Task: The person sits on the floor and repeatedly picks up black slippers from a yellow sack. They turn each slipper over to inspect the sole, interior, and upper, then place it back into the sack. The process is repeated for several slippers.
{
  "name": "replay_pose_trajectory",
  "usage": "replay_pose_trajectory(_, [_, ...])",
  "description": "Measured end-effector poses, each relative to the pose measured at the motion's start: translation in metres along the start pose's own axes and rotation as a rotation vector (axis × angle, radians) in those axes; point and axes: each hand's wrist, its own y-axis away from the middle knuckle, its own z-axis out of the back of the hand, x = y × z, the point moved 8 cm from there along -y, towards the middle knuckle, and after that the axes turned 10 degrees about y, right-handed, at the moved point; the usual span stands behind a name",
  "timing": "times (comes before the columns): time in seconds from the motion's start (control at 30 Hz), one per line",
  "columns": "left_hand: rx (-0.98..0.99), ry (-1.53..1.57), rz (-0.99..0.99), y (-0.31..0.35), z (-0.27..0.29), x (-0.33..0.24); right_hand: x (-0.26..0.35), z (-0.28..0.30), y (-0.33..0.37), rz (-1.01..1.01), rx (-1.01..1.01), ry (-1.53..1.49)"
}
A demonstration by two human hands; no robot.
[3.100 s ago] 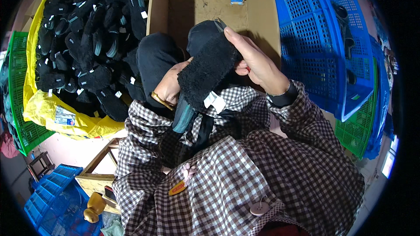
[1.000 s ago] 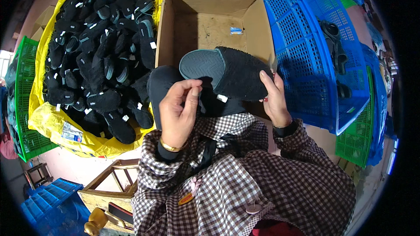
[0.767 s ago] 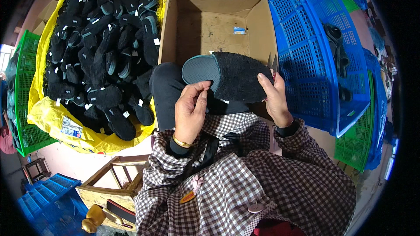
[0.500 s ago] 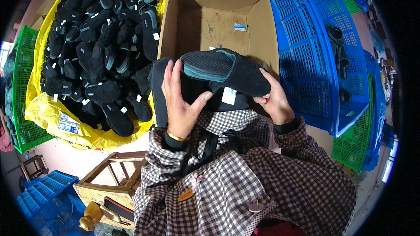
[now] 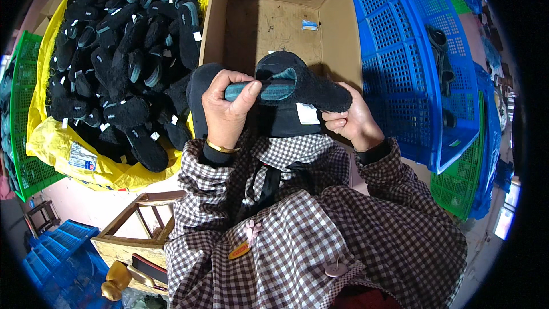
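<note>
A black fuzzy slipper (image 5: 321,92) with teal lining in its opening is held across my lap, in front of the cardboard box. My left hand (image 5: 227,106) is closed round one end, thumb pressed on the teal-and-black striped edge. Fingers of my right hand (image 5: 359,123) pinch the opposite, furry end. A white tag (image 5: 307,114) hangs below the slipper near my right fingers. What it is attached to is partly hidden.
An open cardboard box (image 5: 210,28) stands ahead, a small blue-and-white packet (image 5: 309,25) inside. To the left, a yellow sack (image 5: 108,174) holds a heap of black slippers (image 5: 117,80). Blue crates (image 5: 394,74) rise at right. A wooden stool (image 5: 123,240) is at lower left.
My left hand has gone from open beside the slipper to gripping its end. The slipper has been tilted, so its ridged surface no longer shows and its teal-lined opening does.
</note>
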Motion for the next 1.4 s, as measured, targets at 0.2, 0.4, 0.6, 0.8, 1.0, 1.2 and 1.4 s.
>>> replay_pose_trajectory(0.2, [-0.052, 0.141, 0.188, 0.003, -0.003, 0.004, 0.002, -0.001, -0.004, 0.012, 0.048, -0.016])
replay_pose_trajectory(0.4, [-0.128, 0.195, 0.255, -0.001, -0.002, 0.005, 0.002, -0.001, -0.006, -0.013, 0.011, -0.018])
replay_pose_trajectory(0.6, [-0.062, 0.148, 0.303, -0.007, -0.002, 0.015, 0.002, 0.0, -0.006, -0.036, -0.029, -0.004])
replay_pose_trajectory(0.8, [-0.143, 0.236, 0.327, -0.002, 0.001, 0.021, 0.004, 0.005, -0.008, 0.013, -0.006, 0.02])
replay_pose_trajectory(1.0, [-0.054, 0.22, 0.25, 0.002, 0.0, 0.017, 0.003, 0.004, -0.006, 0.041, -0.031, 0.026])
replay_pose_trajectory(1.2, [-0.064, 0.267, 0.216, 0.005, 0.008, 0.015, -0.001, 0.002, -0.004, 0.054, 0.008, 0.035])
replay_pose_trajectory(1.4, [-0.035, 0.225, 0.252, 0.009, 0.009, 0.013, -0.001, 0.007, -0.005, 0.098, -0.071, 0.085])
